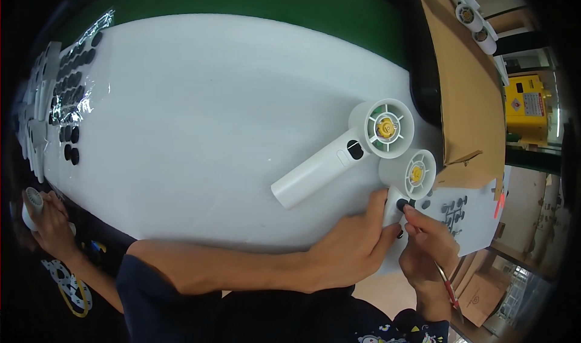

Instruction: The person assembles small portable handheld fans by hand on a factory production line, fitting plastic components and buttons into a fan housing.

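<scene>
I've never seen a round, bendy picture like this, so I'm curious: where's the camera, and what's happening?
There's no robot here. A camera on a person's head looks down, and its wide lens bends straight edges. The person's left hand holds a white handheld fan. The right hand has fingertips at a small dark round piece by the fan's handle, and also holds a thin tool. On the white table lie a second fan and, at the left, more dark discs. Another person's hand shows at the far left.
</scene>
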A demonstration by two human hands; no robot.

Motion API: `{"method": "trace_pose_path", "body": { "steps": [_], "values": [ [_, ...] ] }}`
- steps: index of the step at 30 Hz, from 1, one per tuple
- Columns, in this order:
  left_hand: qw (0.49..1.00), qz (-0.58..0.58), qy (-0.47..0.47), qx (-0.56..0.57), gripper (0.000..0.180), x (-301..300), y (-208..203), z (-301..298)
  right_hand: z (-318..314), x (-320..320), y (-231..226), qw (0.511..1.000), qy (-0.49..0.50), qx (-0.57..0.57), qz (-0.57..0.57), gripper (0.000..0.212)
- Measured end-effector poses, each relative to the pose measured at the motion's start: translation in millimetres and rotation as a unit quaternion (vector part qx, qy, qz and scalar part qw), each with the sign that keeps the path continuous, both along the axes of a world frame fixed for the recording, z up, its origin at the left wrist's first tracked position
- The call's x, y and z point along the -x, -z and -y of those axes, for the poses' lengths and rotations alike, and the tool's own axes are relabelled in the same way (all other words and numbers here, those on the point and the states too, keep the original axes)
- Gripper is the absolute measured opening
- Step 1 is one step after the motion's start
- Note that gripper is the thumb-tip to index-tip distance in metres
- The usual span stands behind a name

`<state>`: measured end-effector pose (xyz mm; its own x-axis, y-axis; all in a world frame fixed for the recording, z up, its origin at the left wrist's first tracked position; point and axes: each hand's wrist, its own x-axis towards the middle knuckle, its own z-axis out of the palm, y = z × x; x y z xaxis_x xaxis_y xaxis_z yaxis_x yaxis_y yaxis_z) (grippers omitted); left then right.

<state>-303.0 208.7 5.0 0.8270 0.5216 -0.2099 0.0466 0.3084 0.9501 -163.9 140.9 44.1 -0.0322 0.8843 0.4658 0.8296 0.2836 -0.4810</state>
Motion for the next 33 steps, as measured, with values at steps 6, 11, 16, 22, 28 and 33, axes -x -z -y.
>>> {"method": "trace_pose_path", "body": {
  "steps": [6,11,16,22,28,33],
  "values": [
    [1.000,-0.006,0.009,-0.004,0.041,1.9,0.0,-2.3,-3.9,3.8,5.7,0.999,-0.007,-0.037,0.018,0.026],
    [1.000,0.005,0.014,0.001,0.040,-1.9,2.1,-4.7,0.5,-1.1,11.5,0.999,-0.008,-0.050,0.006,0.024],
    [0.990,-0.015,0.051,0.128,0.036,-3.2,-3.0,-15.6,31.2,2.2,-5.6,0.969,0.015,-0.236,-0.071,0.016],
    [0.980,0.037,0.057,0.187,0.030,1.5,-13.3,-15.3,110.5,-134.2,-17.5,0.851,0.456,-0.081,-0.249,0.035],
    [0.968,0.008,0.032,0.249,0.022,-8.4,-20.1,-17.7,177.9,-214.7,38.1,0.793,0.505,0.099,-0.326,0.050],
    [0.978,0.020,0.023,0.205,0.020,-13.5,-19.6,-12.2,169.3,-223.4,39.2,0.800,0.502,0.096,-0.314,0.045]
  ]
}}
